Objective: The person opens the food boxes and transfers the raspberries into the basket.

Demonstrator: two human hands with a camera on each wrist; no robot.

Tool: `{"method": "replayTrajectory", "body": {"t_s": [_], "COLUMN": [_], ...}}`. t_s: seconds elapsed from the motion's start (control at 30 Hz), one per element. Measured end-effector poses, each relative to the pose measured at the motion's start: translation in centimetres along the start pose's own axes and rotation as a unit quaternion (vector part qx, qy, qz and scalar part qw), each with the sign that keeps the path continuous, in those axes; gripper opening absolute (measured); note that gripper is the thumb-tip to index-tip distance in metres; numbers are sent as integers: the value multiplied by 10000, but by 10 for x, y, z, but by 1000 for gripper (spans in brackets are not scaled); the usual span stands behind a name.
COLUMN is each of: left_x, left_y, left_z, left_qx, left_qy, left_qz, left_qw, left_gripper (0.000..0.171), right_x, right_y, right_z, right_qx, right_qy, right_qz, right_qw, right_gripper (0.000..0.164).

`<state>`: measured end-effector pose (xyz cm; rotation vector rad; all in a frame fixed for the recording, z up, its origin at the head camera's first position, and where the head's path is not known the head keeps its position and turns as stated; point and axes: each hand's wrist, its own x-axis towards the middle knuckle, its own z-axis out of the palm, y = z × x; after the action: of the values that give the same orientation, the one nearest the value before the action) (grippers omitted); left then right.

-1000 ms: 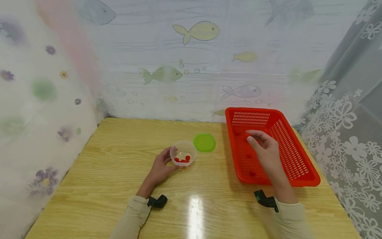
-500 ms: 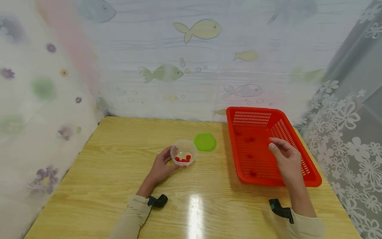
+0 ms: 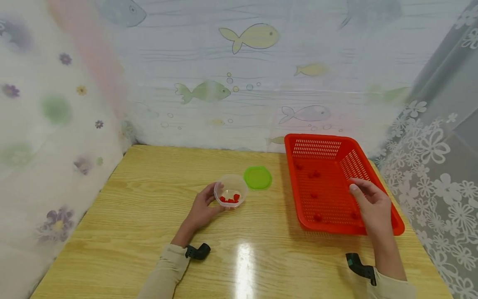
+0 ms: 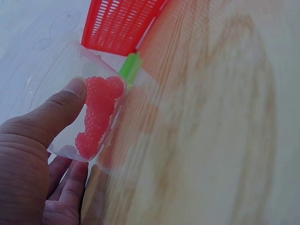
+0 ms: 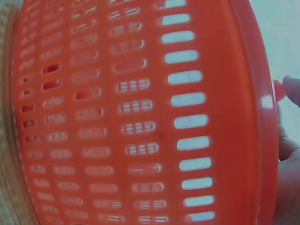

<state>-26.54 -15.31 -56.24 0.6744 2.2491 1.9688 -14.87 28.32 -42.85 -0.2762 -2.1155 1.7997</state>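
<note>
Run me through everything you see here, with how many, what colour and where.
Table: one, yellowish wood, under the work.
Basket: one, red, on the table's right side.
Berry-like pieces in the basket: at least five, red, scattered on its floor.
Bowl: one, clear, in the left hand.
Berry-like pieces in the bowl: several, red, clustered.
Held piece: one, red, at the right fingertips.
Lid: one, green, on the table between bowl and basket.
Printed sheets: pale, fish behind, flowers left.
Lace curtain: white flowers, right.
Wrist cameras: two, black, one per wrist.
Sleeves: two, beige, on both arms.
Left hand: one, gripping the bowl.
Right hand: one, over the basket.
</note>
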Motion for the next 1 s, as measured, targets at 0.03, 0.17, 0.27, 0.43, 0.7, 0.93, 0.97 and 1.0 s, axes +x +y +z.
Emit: {"method": "replayTrajectory", "body": {"t_s": [0.03, 0.17, 0.27, 0.43, 0.7, 0.93, 0.97, 1.0], "left_x": [0, 1, 2, 2, 0, 0, -1, -1], "left_y": [0, 0, 0, 0, 1, 2, 2, 2], "left_z": [0, -1, -1, 0, 1, 1, 1, 1], "left_qx": [15, 34, 26, -22, 58, 54, 64, 76], "left_qy": [7, 8, 4, 78, 62, 48, 40, 34], "left_qz": [-4, 53, 102, 27, -29, -83, -94, -103], "left_qw": [10000, 10000, 9999, 10000, 10000, 9999, 9999, 9999], "left_gripper": [77, 76, 77, 79, 79, 81, 81, 81], "right_x": [0, 3, 3, 5, 8, 7, 7, 7], "right_y": [0, 2, 5, 8, 10, 11, 12, 12], "right_z": [0, -2, -5, -11, -10, -9, -9, -8], "right_qx": [10, 39, -64, -397, -1318, -1493, -1474, -1465], "right_qy": [21, 64, 102, 131, 236, 347, 349, 354], "right_qz": [7, -10, 66, 219, 198, 196, 182, 168], "right_qw": [10000, 10000, 9999, 9989, 9908, 9880, 9883, 9884], "right_gripper": [32, 30, 29, 30, 40, 42, 42, 42]}}
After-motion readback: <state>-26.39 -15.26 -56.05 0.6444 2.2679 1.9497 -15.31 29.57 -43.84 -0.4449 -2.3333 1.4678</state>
